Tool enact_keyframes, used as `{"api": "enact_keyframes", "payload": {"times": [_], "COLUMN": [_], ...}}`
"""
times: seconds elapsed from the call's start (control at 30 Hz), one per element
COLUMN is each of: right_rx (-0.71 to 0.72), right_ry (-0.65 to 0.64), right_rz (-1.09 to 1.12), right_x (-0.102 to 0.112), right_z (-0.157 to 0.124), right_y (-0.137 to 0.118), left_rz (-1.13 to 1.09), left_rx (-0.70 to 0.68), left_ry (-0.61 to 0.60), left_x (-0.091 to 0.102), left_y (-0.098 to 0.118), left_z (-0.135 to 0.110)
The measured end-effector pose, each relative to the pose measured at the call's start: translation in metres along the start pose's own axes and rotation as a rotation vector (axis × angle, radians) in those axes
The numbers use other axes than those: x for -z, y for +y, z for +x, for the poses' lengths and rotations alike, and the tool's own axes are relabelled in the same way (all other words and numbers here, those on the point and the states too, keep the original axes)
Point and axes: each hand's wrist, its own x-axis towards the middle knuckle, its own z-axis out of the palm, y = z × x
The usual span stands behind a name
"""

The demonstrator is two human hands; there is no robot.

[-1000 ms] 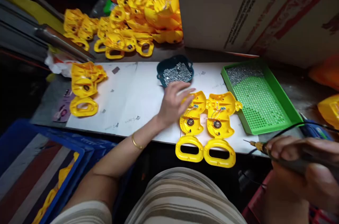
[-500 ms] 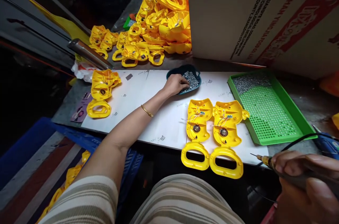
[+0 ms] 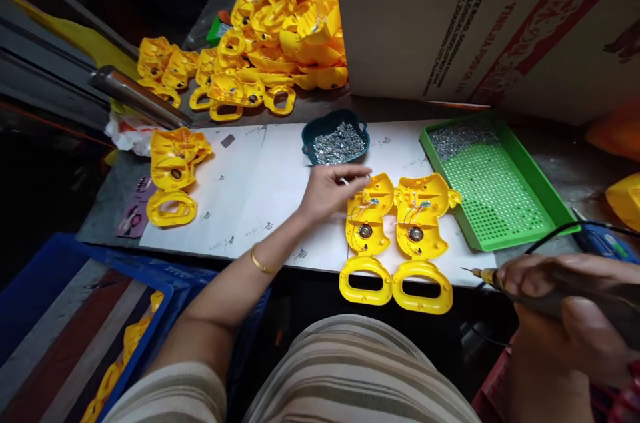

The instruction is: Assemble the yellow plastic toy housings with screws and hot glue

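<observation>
My left hand (image 3: pixel 327 193) is pinched at the fingertips, with a small silvery screw (image 3: pixel 369 175) just showing there. It hovers at the top left edge of a yellow plastic shell (image 3: pixel 373 209), which has a small circuit board, thin wires and a round metal part inside. A second matching shell (image 3: pixel 423 213) lies to its right. Each has a yellow ring-shaped handle below it, the left ring (image 3: pixel 366 281) and the right ring (image 3: pixel 423 286). My right hand (image 3: pixel 560 303) grips a dark electric screwdriver (image 3: pixel 487 276), its thin bit pointing left toward the right ring.
Behind my left hand sits a dark teal basket (image 3: pixel 360 155) of screws. A green perforated tray (image 3: pixel 545 179), also with screws, lies right. Yellow shells (image 3: pixel 170 166) rest at left, and a pile (image 3: pixel 290 29) stands behind. A large carton (image 3: pixel 400 23) blocks the back right.
My left hand has come out of the teal basket and moved toward me to the left shell's top edge. My right hand still holds the screwdriver. The whole view has shifted slightly.
</observation>
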Motion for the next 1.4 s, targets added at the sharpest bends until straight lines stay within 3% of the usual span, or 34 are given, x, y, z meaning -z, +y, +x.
{"api": "enact_keyframes", "payload": {"times": [0.07,0.13,0.27,0.4,0.6,0.83,1.07,1.23,1.4], "right_rx": [0.074,0.04,-0.039,-0.08,-0.067,-0.049,-0.04,-0.07,-0.234], "right_ry": [-0.016,-0.017,-0.029,0.019,-0.028,-0.241,-0.252,-0.314,-0.179], "right_rz": [0.0,0.012,0.029,0.069,0.097,0.113,0.141,0.157,0.149], "right_x": [-0.014,-0.027,-0.048,-0.058,-0.06,-0.047,-0.041,-0.04,-0.048], "right_z": [0.002,0.004,0.003,-0.001,-0.002,0.006,0.008,0.008,0.003], "right_y": [-0.009,-0.02,-0.04,-0.046,-0.035,-0.023,-0.018,-0.019,-0.031], "left_rz": [-0.065,-0.11,-0.217,-0.223,-0.217,-0.219,-0.013,0.008,0.078], "left_rx": [-0.005,0.021,0.164,0.22,0.247,0.267,0.142,0.056,-0.046], "left_ry": [-0.114,-0.201,-0.271,-0.287,-0.308,-0.339,-0.442,-0.499,-0.545], "left_x": [-0.021,-0.039,-0.063,-0.071,-0.073,-0.075,-0.075,-0.072,-0.071], "left_y": [0.01,0.016,0.015,0.011,0.009,0.012,0.009,0.013,0.014], "left_z": [-0.034,-0.061,-0.086,-0.091,-0.095,-0.095,-0.094,-0.092,-0.093]}}
